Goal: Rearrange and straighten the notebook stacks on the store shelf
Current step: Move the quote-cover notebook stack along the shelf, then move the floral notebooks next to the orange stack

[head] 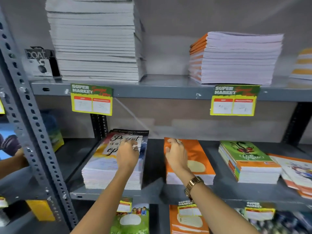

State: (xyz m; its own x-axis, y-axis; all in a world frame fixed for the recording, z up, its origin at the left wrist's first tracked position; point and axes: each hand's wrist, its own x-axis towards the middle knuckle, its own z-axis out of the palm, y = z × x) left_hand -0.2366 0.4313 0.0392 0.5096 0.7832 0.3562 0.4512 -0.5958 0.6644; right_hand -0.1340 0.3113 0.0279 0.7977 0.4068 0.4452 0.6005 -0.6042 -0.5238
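Note:
On the middle shelf (152,195) a stack of notebooks with a lettered "Present" cover (108,168) stands at the left. My left hand (127,153) lies flat on its top cover, fingers spread. To the right is an orange-covered notebook stack (200,159); my right hand (176,155), with a gold watch on its wrist, rests on the stack's left part with fingers apart. Neither hand grips anything that I can see. A green-covered stack (248,159) stands further right, turned slightly askew.
A tall grey-white stack (96,41) and an orange-spined stack (236,58) sit on the upper shelf (168,88), which carries yellow price tags (92,100). A perforated steel upright (30,119) crosses the left. More notebooks lie on the lower shelf. Another person's arm (15,161) shows at far left.

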